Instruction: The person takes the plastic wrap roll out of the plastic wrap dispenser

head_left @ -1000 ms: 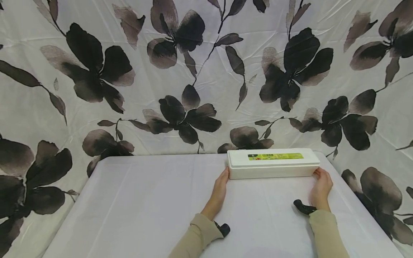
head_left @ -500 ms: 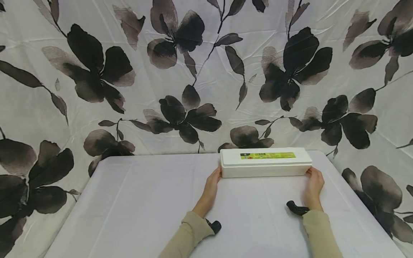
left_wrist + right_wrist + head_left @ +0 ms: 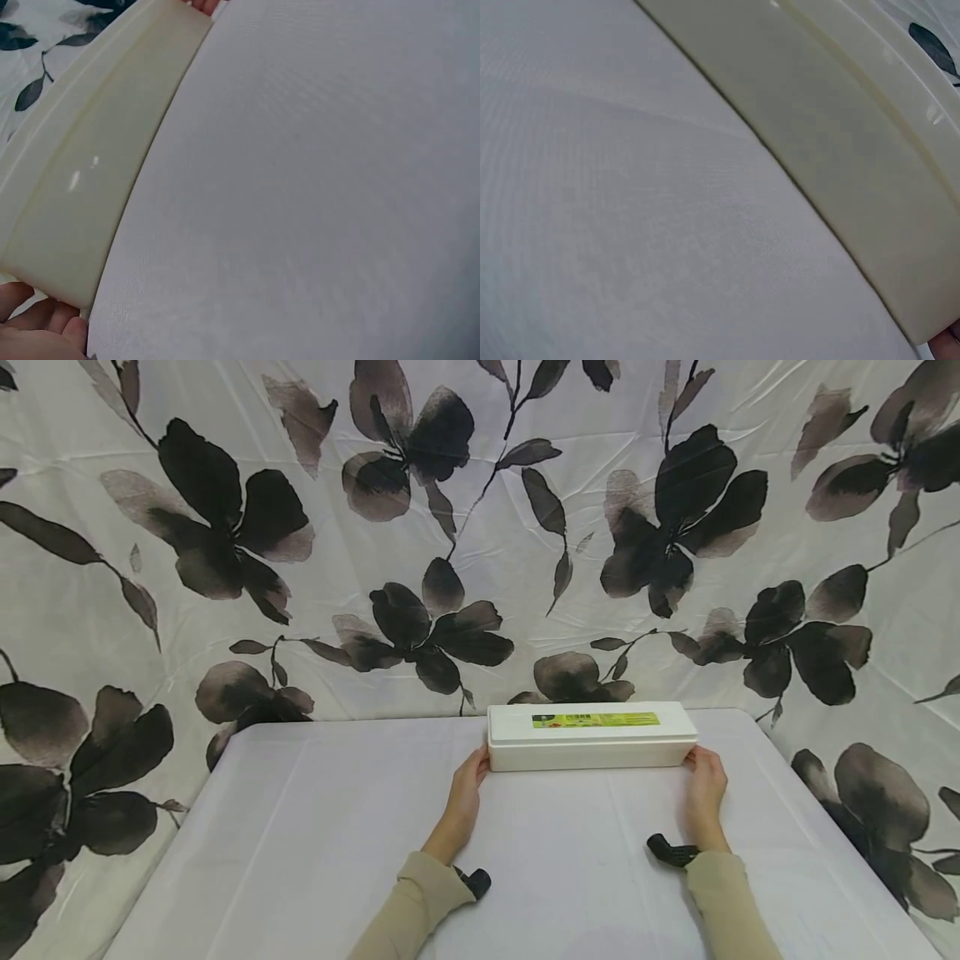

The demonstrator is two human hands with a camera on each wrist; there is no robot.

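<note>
A long white lidded plastic box point(image 3: 585, 757) lies along the back of the table in the head view, a yellow-green label point(image 3: 596, 720) on its lid. My left hand point(image 3: 461, 797) holds its left end; in the left wrist view the fingers point(image 3: 39, 319) bend around the lower corner. At the opposite end, my right hand point(image 3: 705, 797) holds the box low at the corner, and only a sliver of it shows in the right wrist view. The lid is on, so the inside is hidden.
White cloth covers the table point(image 3: 300, 835), whose back edge runs just behind the box. A floral curtain point(image 3: 555, 527) hangs beyond. Black wrist straps with camera mounts point(image 3: 671, 852) sit at both sleeve cuffs.
The box has slid left along the back of the table, with both hands moving along at its ends. Their hold looks the same throughout.
</note>
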